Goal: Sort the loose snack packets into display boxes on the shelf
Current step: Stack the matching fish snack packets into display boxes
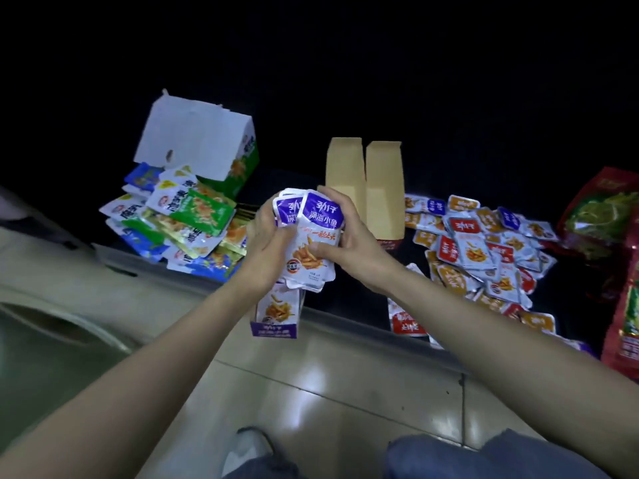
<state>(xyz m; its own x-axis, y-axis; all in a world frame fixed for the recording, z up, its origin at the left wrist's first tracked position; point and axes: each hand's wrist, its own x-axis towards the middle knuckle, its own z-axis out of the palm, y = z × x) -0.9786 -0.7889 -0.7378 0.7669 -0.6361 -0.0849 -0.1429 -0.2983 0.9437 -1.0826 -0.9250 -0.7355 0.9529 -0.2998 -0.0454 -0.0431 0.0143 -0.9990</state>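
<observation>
A stack of purple-topped silver snack packets [313, 243] is held upright at the middle of the view, above the shelf edge. My left hand [266, 243] grips the stack's left side. My right hand [349, 240] curls over its top and right side, thumb on the front packet. Just below the stack stands a purple display box [276, 316] at the shelf edge, with one packet showing in it. A pile of loose red, orange and purple packets [484, 250] lies on the dark shelf to the right.
A green and white display box [204, 143] with its lid up stands at the back left above a heap of green and blue packets [179, 219]. A box with open brown flaps [366, 181] sits behind my hands. Large red bags [608, 216] lie far right. Tiled floor below.
</observation>
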